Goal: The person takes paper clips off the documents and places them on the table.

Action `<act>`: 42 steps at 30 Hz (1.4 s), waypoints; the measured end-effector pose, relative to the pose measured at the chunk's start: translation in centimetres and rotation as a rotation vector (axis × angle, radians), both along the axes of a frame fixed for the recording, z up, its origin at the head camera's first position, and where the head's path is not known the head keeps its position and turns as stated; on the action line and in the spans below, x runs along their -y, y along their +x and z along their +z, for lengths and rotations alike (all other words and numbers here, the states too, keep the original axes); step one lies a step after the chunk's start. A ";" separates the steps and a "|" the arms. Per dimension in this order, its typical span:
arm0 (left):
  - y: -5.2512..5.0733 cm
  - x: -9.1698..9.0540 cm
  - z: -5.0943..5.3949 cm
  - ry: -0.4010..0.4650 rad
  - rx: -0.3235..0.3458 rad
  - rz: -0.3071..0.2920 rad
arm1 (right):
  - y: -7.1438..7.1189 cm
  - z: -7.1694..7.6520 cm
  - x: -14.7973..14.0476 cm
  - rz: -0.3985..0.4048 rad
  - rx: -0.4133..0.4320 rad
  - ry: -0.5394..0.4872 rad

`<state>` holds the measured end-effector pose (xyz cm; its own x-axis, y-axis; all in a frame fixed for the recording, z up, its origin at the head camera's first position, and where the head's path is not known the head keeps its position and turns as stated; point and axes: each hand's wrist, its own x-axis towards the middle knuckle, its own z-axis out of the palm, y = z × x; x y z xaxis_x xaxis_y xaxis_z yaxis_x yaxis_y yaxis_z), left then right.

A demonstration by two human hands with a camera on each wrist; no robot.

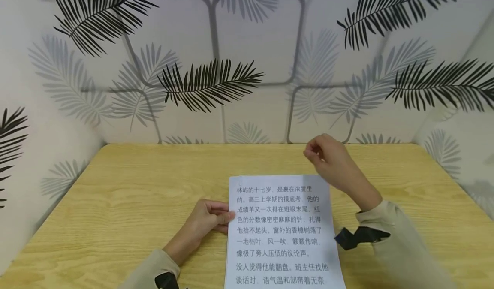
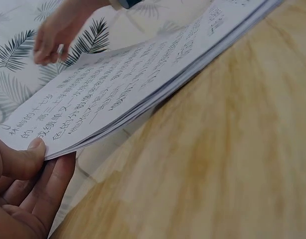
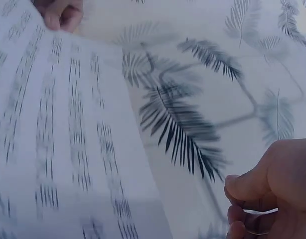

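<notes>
A stack of printed paper sheets lies on the wooden table, its top page covered in lines of Chinese characters. My left hand pinches the stack's left edge, the thumb on top and the fingers beneath. In the left wrist view the sheets' edges show as layers beside that thumb. Above and beyond the stack's top right corner is my right hand, raised and apart from the paper. Its fingers are curled toward the thumb, and no object shows between them. A small curved mark sits at the page's top left corner.
The pale wooden table reaches back to a wall patterned with dark and grey leaves. More patterned wall stands at the left and right. A dark strap crosses the right sleeve.
</notes>
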<state>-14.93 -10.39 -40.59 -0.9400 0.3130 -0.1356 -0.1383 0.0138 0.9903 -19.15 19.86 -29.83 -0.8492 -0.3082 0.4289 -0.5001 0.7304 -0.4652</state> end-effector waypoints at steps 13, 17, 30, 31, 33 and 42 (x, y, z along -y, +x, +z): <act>-0.2 -0.1 -0.2 0.011 -0.006 -0.015 | 0.0 -1.7 10.8 0.140 0.145 0.054; -0.2 -0.1 -0.2 0.009 -0.005 -0.016 | -0.1 -1.9 11.9 0.106 0.147 0.048; -0.1 -0.1 -0.3 0.010 -0.012 0.018 | 0.4 -1.4 13.8 0.053 0.131 0.181; -0.1 -0.1 -0.3 0.008 -0.011 0.019 | 0.4 -1.4 13.8 0.051 0.132 0.186; -0.1 -0.1 -0.4 0.003 -0.012 0.020 | 0.3 -1.4 13.7 0.049 0.139 0.185; 0.0 -0.1 -0.3 -0.002 -0.026 0.020 | 0.0 -1.7 13.6 0.051 0.146 0.181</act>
<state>-14.91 -10.33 -40.86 -0.9492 0.2941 -0.1118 -0.1129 0.0135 0.9935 -19.17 6.27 -31.57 -0.8795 -0.4130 0.2365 -0.4755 0.7839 -0.3993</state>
